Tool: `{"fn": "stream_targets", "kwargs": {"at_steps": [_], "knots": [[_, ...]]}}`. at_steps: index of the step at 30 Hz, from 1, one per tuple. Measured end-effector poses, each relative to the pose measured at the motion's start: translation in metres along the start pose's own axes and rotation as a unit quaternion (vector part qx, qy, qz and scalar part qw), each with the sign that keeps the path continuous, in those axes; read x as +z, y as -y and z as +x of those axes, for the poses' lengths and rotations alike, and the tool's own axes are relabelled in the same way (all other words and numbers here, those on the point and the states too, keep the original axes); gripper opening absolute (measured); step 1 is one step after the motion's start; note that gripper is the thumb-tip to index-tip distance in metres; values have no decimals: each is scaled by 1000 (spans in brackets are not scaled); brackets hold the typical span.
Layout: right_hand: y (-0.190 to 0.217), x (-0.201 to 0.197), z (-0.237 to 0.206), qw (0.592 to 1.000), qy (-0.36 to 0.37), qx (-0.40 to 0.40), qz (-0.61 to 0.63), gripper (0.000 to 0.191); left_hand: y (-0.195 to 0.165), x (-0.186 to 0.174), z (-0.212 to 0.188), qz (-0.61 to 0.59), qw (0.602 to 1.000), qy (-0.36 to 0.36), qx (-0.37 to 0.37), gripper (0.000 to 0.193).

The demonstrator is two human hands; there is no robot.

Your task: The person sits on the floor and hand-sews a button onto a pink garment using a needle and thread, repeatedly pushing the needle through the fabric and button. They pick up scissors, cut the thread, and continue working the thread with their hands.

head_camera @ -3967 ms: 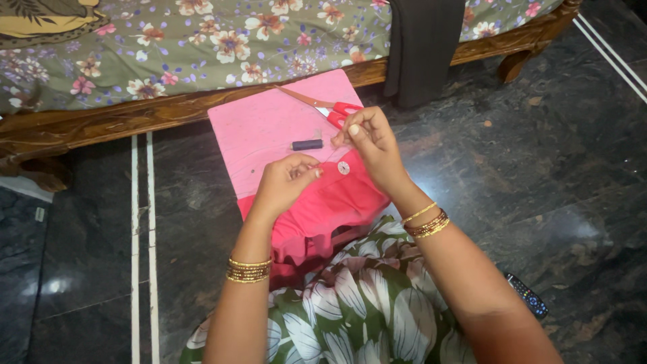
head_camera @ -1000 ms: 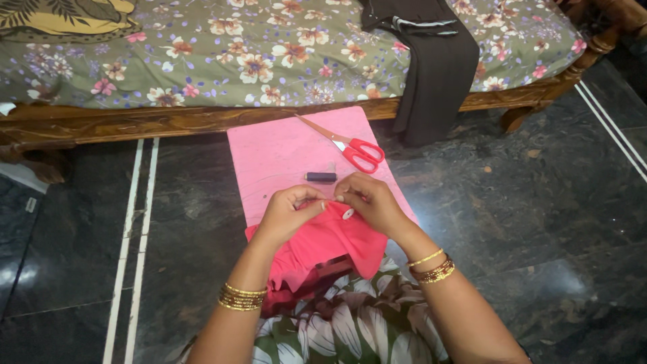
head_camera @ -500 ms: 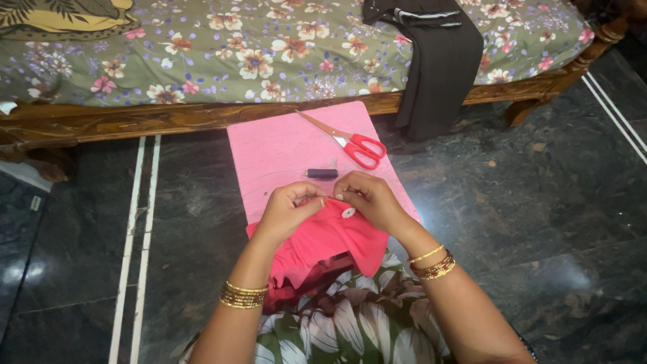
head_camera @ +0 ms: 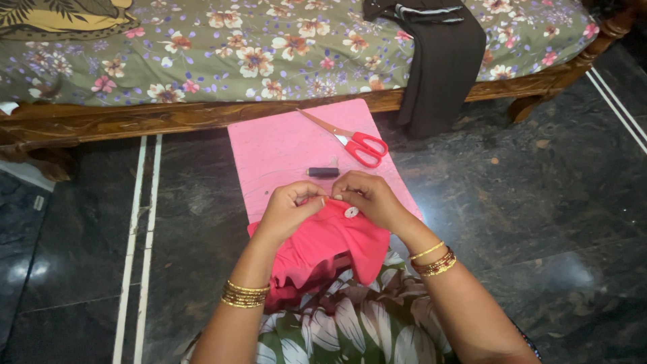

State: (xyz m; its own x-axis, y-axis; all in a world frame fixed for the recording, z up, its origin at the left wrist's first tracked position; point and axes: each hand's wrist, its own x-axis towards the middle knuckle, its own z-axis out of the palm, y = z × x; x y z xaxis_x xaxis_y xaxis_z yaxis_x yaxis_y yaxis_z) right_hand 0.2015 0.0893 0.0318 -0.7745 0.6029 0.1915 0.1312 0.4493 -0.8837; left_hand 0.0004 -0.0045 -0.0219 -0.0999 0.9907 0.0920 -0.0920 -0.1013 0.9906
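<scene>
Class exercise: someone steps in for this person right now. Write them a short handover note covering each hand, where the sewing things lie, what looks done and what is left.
Left hand: fingers pinched together at the top edge of the bright pink folded cloth garment on the lap.
Right hand: pinched fingertip to fingertip with the left, resting on the same garment just above the small white round button.
Any needle or thread between the fingers is too small to see.
Dark thread spool and red-handled metal scissors lie untouched on the pink flat mat, on the dark stone floor.
Done: button sits on the cloth.
Left: whether it is fully stitched cannot be told.
</scene>
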Motion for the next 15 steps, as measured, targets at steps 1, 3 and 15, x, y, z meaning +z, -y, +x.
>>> {"fn": "stream_targets", "kwargs": {"at_steps": [1, 3, 15], "knots": [[-1, 0, 0, 1000, 3, -11, -1, 8, 0, 0, 0, 1, 1000, 1, 1, 9], [-4, -1, 0, 999, 8, -34, -4, 8, 0, 0, 0, 2, 1000, 3, 1, 9], [-15, 2, 3, 998, 13, -42, 33, 9, -1, -1, 2, -3, 1000, 9, -9, 13]]}}
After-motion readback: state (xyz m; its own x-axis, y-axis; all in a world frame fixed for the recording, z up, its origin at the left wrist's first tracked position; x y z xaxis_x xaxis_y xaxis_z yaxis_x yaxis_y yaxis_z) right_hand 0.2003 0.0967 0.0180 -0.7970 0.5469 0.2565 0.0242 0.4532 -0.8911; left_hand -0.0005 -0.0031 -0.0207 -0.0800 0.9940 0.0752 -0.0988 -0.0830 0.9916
